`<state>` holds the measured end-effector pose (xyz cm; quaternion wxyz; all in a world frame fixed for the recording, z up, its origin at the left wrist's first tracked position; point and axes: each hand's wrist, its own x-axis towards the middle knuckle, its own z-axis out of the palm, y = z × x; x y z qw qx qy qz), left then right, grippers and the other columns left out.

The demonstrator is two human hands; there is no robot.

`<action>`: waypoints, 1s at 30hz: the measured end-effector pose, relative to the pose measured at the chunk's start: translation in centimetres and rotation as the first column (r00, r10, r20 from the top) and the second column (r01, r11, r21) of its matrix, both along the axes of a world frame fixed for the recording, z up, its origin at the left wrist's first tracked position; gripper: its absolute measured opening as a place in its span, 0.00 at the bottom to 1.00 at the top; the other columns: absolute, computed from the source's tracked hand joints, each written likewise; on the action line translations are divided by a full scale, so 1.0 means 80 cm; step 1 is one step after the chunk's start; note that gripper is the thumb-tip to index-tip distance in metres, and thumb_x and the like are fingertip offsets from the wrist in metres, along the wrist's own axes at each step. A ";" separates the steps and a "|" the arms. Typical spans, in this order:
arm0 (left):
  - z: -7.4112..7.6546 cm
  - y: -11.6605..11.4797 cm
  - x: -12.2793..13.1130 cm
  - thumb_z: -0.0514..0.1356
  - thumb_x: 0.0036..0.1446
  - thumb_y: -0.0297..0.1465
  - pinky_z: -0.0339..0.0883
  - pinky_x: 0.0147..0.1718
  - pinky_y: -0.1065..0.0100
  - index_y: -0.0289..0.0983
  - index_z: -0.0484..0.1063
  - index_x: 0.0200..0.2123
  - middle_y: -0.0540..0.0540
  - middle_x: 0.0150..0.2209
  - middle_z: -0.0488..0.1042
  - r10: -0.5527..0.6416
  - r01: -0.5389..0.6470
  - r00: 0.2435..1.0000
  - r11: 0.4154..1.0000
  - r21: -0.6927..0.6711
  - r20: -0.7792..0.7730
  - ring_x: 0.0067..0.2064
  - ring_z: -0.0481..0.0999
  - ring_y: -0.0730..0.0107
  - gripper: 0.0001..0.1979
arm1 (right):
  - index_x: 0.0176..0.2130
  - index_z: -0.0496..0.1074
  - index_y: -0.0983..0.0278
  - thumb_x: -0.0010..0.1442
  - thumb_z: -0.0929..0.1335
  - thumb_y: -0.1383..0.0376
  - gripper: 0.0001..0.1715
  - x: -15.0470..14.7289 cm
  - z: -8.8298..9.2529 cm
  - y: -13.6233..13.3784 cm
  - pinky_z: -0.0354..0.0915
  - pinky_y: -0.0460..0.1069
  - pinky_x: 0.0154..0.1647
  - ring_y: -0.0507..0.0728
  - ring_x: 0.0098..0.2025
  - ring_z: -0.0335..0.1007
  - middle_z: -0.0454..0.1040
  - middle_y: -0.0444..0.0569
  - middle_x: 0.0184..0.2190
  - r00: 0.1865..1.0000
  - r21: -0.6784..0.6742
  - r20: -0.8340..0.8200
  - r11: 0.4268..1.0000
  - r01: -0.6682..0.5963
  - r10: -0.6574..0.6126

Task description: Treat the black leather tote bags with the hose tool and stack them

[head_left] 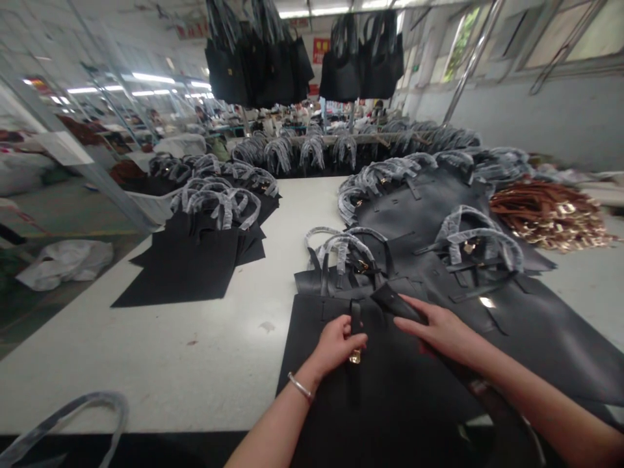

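Observation:
A black leather bag (pixel 390 403) lies flat at the table's front, in front of me. My left hand (pixel 336 344) is closed on a narrow black strap (pixel 355 313) near the bag's top edge, thumb and fingers pinching it. A gold clasp (pixel 355 356) shows just below that thumb. In my right hand (pixel 439 325) a wider black leather piece (pixel 397 303) is gripped, its end raised above the bag and pointing left. The rest of that piece is partly hidden by the hand and forearm. Wrapped handles (pixel 344 250) stand just beyond the bag's top edge.
Black bags (pixel 526 325) with wrapped handles overlap on the right. Another pile of black bags (pixel 185 263) lies left on the pale table (pixel 234 364). Brown straps with gold hardware (pixel 550 211) are heaped at far right. More bags (pixel 263 68) hang overhead.

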<state>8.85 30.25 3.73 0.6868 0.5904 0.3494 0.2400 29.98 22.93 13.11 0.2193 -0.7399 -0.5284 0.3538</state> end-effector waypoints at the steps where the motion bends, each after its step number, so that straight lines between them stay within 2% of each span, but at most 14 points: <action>1: 0.003 0.006 -0.003 0.67 0.48 0.39 0.64 0.29 0.72 0.35 0.68 0.41 0.47 0.28 0.75 -0.035 0.042 0.995 0.996 -0.076 0.095 0.29 0.74 0.69 0.20 | 0.64 0.60 0.63 0.60 0.68 0.53 0.37 0.000 0.002 0.001 0.67 0.45 0.20 0.54 0.19 0.73 0.77 0.43 0.24 0.999 -0.038 -0.034 0.999 -0.018 0.017; 4: 0.014 0.031 -0.010 0.67 0.49 0.43 0.62 0.25 0.73 0.31 0.68 0.45 0.45 0.28 0.75 -0.022 0.068 0.965 0.983 -0.168 0.261 0.26 0.72 0.72 0.26 | 0.63 0.62 0.64 0.60 0.68 0.55 0.36 -0.008 0.003 0.005 0.66 0.44 0.17 0.53 0.19 0.72 0.77 0.44 0.27 0.982 -0.137 -0.164 0.984 -0.115 0.092; 7: 0.020 0.060 -0.018 0.58 0.57 0.48 0.68 0.30 0.68 0.33 0.62 0.56 0.38 0.41 0.76 0.083 -0.015 0.918 0.984 -0.176 0.387 0.36 0.77 0.65 0.31 | 0.61 0.65 0.64 0.60 0.68 0.57 0.33 -0.016 -0.001 0.013 0.65 0.43 0.16 0.53 0.18 0.72 0.74 0.42 0.25 0.964 -0.177 -0.235 0.969 -0.170 0.126; 8: 0.019 0.069 -0.021 0.56 0.59 0.48 0.71 0.36 0.64 0.34 0.58 0.60 0.36 0.46 0.75 0.109 -0.063 0.907 0.990 -0.125 0.407 0.42 0.77 0.61 0.32 | 0.61 0.64 0.63 0.60 0.68 0.57 0.32 -0.017 -0.003 0.015 0.65 0.43 0.16 0.53 0.18 0.72 0.73 0.41 0.25 0.962 -0.188 -0.240 0.966 -0.175 0.128; 10: 0.013 0.084 -0.030 0.56 0.60 0.44 0.67 0.51 0.55 0.37 0.54 0.63 0.36 0.53 0.71 0.123 -0.176 0.927 0.977 0.123 0.355 0.53 0.72 0.57 0.31 | 0.62 0.64 0.63 0.60 0.68 0.57 0.33 -0.017 -0.003 0.020 0.65 0.43 0.15 0.52 0.18 0.72 0.73 0.41 0.25 0.964 -0.210 -0.228 0.959 -0.189 0.140; 11: 0.008 0.089 -0.035 0.58 0.59 0.41 0.62 0.56 0.52 0.38 0.55 0.63 0.37 0.56 0.69 0.127 -0.209 0.954 0.930 0.301 0.270 0.57 0.69 0.56 0.32 | 0.62 0.63 0.62 0.60 0.68 0.57 0.33 -0.016 -0.003 0.021 0.65 0.43 0.16 0.52 0.18 0.72 0.73 0.42 0.25 0.964 -0.217 -0.217 0.955 -0.203 0.156; 12: 0.002 0.092 -0.040 0.61 0.56 0.38 0.57 0.59 0.51 0.38 0.56 0.62 0.38 0.58 0.67 0.138 -0.199 0.978 0.853 0.482 0.159 0.60 0.66 0.55 0.32 | 0.62 0.63 0.63 0.60 0.68 0.57 0.34 -0.016 -0.001 0.023 0.65 0.43 0.16 0.52 0.18 0.72 0.75 0.43 0.27 0.963 -0.219 -0.204 0.950 -0.222 0.178; 14: -0.009 0.094 -0.046 0.63 0.52 0.33 0.50 0.63 0.48 0.38 0.58 0.62 0.39 0.60 0.64 0.171 -0.065 0.983 0.670 0.740 -0.068 0.63 0.61 0.53 0.34 | 0.62 0.63 0.63 0.60 0.69 0.58 0.34 -0.016 0.002 0.026 0.65 0.43 0.16 0.52 0.18 0.72 0.77 0.45 0.30 0.958 -0.217 -0.177 0.941 -0.261 0.225; 16: -0.016 0.090 -0.048 0.63 0.52 0.31 0.45 0.65 0.47 0.39 0.58 0.61 0.40 0.61 0.64 0.193 0.073 0.958 0.548 0.833 -0.210 0.63 0.59 0.55 0.34 | 0.63 0.63 0.63 0.60 0.68 0.58 0.34 -0.020 0.006 0.030 0.65 0.43 0.16 0.52 0.19 0.72 0.78 0.47 0.33 0.954 -0.223 -0.157 0.932 -0.285 0.254; 18: -0.018 0.086 -0.047 0.62 0.53 0.31 0.41 0.66 0.48 0.39 0.58 0.61 0.41 0.61 0.64 0.199 0.144 0.941 0.495 0.857 -0.273 0.63 0.59 0.58 0.32 | 0.63 0.63 0.63 0.60 0.68 0.59 0.34 -0.026 0.009 0.037 0.65 0.43 0.16 0.52 0.19 0.72 0.78 0.46 0.32 0.955 -0.234 -0.146 0.929 -0.286 0.258; 23: -0.014 0.077 -0.041 0.61 0.55 0.30 0.40 0.67 0.50 0.38 0.58 0.60 0.41 0.61 0.64 0.217 0.185 0.923 0.476 0.860 -0.319 0.64 0.59 0.60 0.30 | 0.63 0.63 0.64 0.60 0.69 0.59 0.34 -0.035 0.014 0.050 0.65 0.42 0.16 0.51 0.18 0.71 0.74 0.43 0.27 0.951 -0.251 -0.195 0.925 -0.285 0.240; 27: -0.015 0.071 -0.040 0.61 0.54 0.30 0.40 0.67 0.48 0.38 0.58 0.60 0.41 0.60 0.64 0.226 0.169 0.922 0.495 0.852 -0.314 0.64 0.58 0.59 0.30 | 0.62 0.64 0.63 0.59 0.69 0.59 0.34 -0.038 0.011 0.053 0.64 0.42 0.15 0.51 0.17 0.71 0.71 0.40 0.24 0.945 -0.300 -0.227 0.906 -0.297 0.235; 30: -0.016 0.069 -0.041 0.61 0.53 0.29 0.39 0.66 0.47 0.38 0.59 0.59 0.41 0.61 0.64 0.204 0.133 0.940 0.523 0.842 -0.275 0.64 0.58 0.58 0.30 | 0.60 0.67 0.63 0.58 0.70 0.57 0.33 -0.046 0.004 0.060 0.66 0.44 0.16 0.53 0.18 0.72 0.75 0.42 0.25 0.960 -0.227 -0.154 0.938 -0.264 0.233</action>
